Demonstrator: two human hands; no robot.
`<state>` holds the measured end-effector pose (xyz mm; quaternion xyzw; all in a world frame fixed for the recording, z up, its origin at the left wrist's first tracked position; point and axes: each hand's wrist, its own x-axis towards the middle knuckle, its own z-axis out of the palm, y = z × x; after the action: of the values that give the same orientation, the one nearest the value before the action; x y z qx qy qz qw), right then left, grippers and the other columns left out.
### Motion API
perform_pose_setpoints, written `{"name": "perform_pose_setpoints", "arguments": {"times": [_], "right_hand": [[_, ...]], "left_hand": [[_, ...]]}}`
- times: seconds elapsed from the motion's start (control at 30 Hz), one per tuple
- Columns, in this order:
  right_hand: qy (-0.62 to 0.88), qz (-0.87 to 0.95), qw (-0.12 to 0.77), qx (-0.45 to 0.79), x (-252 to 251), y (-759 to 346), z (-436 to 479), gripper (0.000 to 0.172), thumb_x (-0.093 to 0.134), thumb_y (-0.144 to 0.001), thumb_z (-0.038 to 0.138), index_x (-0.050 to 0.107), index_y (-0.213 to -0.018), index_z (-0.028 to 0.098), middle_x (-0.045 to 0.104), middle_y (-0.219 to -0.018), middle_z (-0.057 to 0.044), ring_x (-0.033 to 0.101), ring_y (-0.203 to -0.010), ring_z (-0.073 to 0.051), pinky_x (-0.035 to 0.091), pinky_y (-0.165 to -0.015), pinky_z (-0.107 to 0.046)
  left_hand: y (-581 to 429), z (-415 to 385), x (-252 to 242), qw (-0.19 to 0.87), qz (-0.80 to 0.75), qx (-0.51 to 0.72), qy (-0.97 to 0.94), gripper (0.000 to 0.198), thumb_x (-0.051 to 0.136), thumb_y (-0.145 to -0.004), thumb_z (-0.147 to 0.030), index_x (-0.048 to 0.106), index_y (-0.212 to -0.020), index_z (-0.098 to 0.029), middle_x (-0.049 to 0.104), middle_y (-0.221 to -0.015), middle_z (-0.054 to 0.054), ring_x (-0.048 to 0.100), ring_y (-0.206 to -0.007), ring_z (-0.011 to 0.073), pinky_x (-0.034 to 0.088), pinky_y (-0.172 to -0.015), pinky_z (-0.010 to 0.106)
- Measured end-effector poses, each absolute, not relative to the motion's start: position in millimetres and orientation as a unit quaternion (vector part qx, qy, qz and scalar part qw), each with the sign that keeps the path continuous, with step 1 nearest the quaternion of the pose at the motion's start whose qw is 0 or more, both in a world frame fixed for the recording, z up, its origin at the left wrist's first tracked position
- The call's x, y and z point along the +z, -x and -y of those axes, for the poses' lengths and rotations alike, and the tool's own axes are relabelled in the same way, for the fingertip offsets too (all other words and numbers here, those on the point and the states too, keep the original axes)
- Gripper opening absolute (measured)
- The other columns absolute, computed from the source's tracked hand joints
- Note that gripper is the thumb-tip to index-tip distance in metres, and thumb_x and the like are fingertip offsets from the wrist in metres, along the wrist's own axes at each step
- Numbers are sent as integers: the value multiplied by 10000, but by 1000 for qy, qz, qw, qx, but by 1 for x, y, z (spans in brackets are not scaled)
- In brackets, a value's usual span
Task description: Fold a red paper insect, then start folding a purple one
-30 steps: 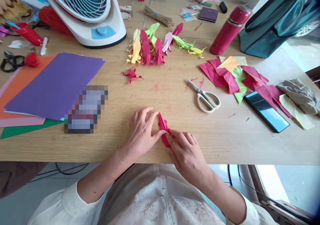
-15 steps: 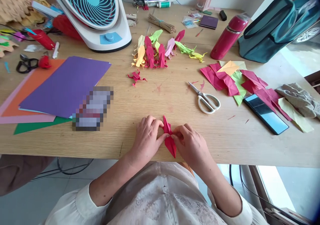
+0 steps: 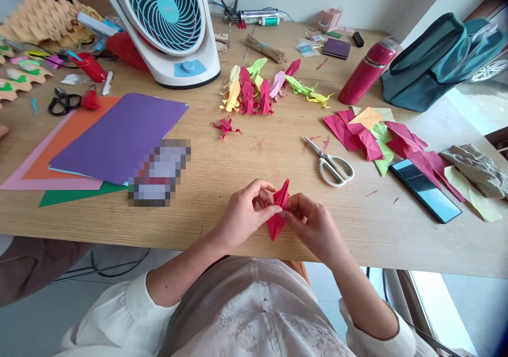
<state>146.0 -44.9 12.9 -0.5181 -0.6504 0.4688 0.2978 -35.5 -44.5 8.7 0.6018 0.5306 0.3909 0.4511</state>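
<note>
A folded red paper (image 3: 277, 227), long and pointed at both ends, is held over the front part of the table. My left hand (image 3: 249, 209) pinches it from the left, thumb on its middle fold. From the right, my right hand (image 3: 313, 225) grips the same middle area between thumb and fingers. Some of my fingertips are hidden behind the paper. Beyond my hands lies a single red origami figure (image 3: 227, 127) with thin limbs. White-handled scissors (image 3: 335, 170) rest to the right, their blades pointing away to the left.
Several origami figures (image 3: 265, 97) stand together behind. Coloured sheets (image 3: 119, 135) and a blurred phone (image 3: 161, 174) lie left; a fan (image 3: 186, 71) is behind them. Creased papers (image 3: 359, 135), another phone (image 3: 426, 190), a red flask (image 3: 367, 71) and a teal bag (image 3: 420, 76) occupy the right.
The red paper has tilted, its far tip now leaning right, and both hands have turned with it. The whole view has shifted slightly, so the table things appear further right and lower.
</note>
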Motion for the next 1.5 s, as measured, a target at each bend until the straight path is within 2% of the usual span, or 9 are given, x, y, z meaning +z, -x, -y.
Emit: {"name": "perform_pose_setpoints", "arguments": {"times": [0.07, 0.27, 0.43, 0.8, 0.97, 1.1, 1.23, 1.3, 1.5], "right_hand": [[509, 638, 325, 478, 17, -145, 32, 101, 656, -853, 298, 611, -827, 211, 659, -740, -9, 574, -641, -148, 433, -575, -273], [446, 629, 361, 524, 26, -141, -24, 224, 758, -794, 361, 599, -789, 203, 643, -716, 6, 593, -650, -140, 462, -604, -279], [400, 570, 368, 616, 16, -138, -50, 384, 821, -725, 518, 635, -806, 193, 662, -761, -9, 615, -691, -143, 507, -674, -302], [426, 572, 383, 587, -10, -131, -40, 432, 789, -742, 592, 584, -793, 215, 619, -729, 5, 557, -646, -138, 466, -617, -290], [427, 554, 394, 596, -10, -131, -41, 478, 802, -695, 629, 566, -781, 222, 612, -726, 11, 566, -636, -139, 481, -607, -293], [415, 571, 389, 592, -8, -133, -40, 441, 775, -743, 604, 577, -799, 213, 616, -736, 10, 557, -653, -133, 462, -617, -285], [409, 571, 387, 598, -4, -134, -38, 433, 768, -749, 604, 589, -792, 212, 620, -735, 4, 558, -668, -137, 467, -625, -287], [416, 559, 395, 599, -3, -133, -38, 433, 776, -739, 602, 585, -796, 218, 624, -730, 5, 569, -668, -142, 483, -621, -288], [433, 503, 413, 623, -9, -128, -34, 432, 829, -685, 558, 567, -773, 226, 636, -733, 7, 608, -642, -143, 547, -631, -304]], "left_hand": [[37, 28, 12, 501, -500, 385, -592, 169, 742, -818, -314, 670, -891, -179, 700, -811, 0, 629, -741, 144, 474, -699, 260], [44, -26, 16, 515, -482, 422, -570, 332, 795, -731, -396, 567, -675, -161, 545, -649, -45, 486, -620, 99, 380, -603, 235], [48, -47, 9, 570, -443, 442, -532, 421, 839, -681, -468, 552, -692, -159, 562, -689, -36, 505, -653, 101, 400, -630, 236], [49, -33, 0, 575, -475, 420, -517, 409, 838, -677, -485, 597, -726, -158, 540, -649, -52, 440, -541, 65, 347, -505, 206], [54, -35, 3, 619, -459, 391, -503, 388, 821, -692, -468, 657, -848, -153, 600, -688, -30, 526, -548, 82, 456, -521, 218], [54, -34, 0, 590, -468, 396, -525, 299, 791, -738, -415, 685, -814, -145, 615, -690, -25, 496, -541, 69, 389, -491, 195], [52, -33, -2, 559, -470, 420, -538, 252, 793, -744, -392, 726, -802, -156, 717, -792, 10, 622, -729, 133, 493, -702, 245], [52, -32, -3, 547, -479, 423, -541, 232, 794, -739, -381, 737, -795, -163, 729, -789, 13, 641, -762, 156, 502, -743, 265], [52, -30, -4, 496, -508, 403, -578, 215, 771, -753, -359, 718, -742, -151, 684, -718, 6, 597, -687, 143, 464, -662, 251]]}}
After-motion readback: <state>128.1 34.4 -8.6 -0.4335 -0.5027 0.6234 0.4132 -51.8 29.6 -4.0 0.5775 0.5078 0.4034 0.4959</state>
